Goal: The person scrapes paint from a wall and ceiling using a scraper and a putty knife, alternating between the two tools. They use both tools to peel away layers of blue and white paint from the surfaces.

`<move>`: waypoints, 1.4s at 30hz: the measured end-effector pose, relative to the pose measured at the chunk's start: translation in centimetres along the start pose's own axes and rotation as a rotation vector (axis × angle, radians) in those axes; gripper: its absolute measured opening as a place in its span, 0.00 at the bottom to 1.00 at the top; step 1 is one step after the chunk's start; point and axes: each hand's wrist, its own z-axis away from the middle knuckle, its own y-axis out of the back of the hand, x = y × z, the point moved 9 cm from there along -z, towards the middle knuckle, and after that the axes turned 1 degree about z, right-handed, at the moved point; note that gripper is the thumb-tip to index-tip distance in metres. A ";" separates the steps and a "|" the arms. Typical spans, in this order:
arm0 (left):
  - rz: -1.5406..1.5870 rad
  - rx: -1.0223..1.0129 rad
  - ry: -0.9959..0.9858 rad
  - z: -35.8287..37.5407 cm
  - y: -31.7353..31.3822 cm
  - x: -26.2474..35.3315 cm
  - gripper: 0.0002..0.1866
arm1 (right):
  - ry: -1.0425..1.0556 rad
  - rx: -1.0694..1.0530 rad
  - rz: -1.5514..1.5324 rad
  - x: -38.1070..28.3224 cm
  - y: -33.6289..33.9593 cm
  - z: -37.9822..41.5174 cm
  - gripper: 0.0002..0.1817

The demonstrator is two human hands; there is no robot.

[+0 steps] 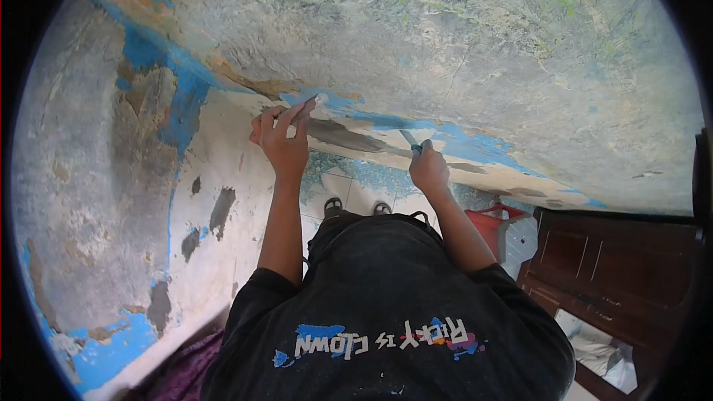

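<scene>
Fingers of the right hand (429,168) curl tightly around the handle of a scraper-like tool (410,140); its blade points towards eleven o'clock, tip at the lower edge of a blue paint strip (475,147), though contact is unclear. Towards ten o'clock from the view's centre, the left hand (286,147) reaches to the same strip with fingers partly spread; whether it pinches anything I cannot tell. Between the hands lies a grey patch (345,135). The wall (460,52) fills twelve o'clock, mostly stripped of colour. The step in hand looks like scraping off leftover paint; the next stroke probably calls for a shallow blade angle and steady pressure under the blue edge. Further out, a red container (486,226) stands between three and four o'clock, a dark wooden cabinet (620,252) beyond it.
</scene>
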 end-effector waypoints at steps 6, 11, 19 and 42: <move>0.105 -0.068 -0.048 -1.1 -0.7 -0.7 0.17 | -0.076 0.041 0.011 -1.3 2.0 1.9 0.13; 0.185 -0.118 -0.148 -2.3 -1.8 0.6 0.17 | -0.126 0.074 0.044 -1.2 -1.8 -0.4 0.13; 0.301 -0.087 -0.345 -6.0 -2.0 1.4 0.14 | -0.407 0.118 -0.573 2.5 -8.5 1.8 0.15; 0.244 -0.125 -0.535 -7.0 -1.8 5.9 0.17 | -0.881 -0.033 -2.057 -6.0 -10.7 2.9 0.09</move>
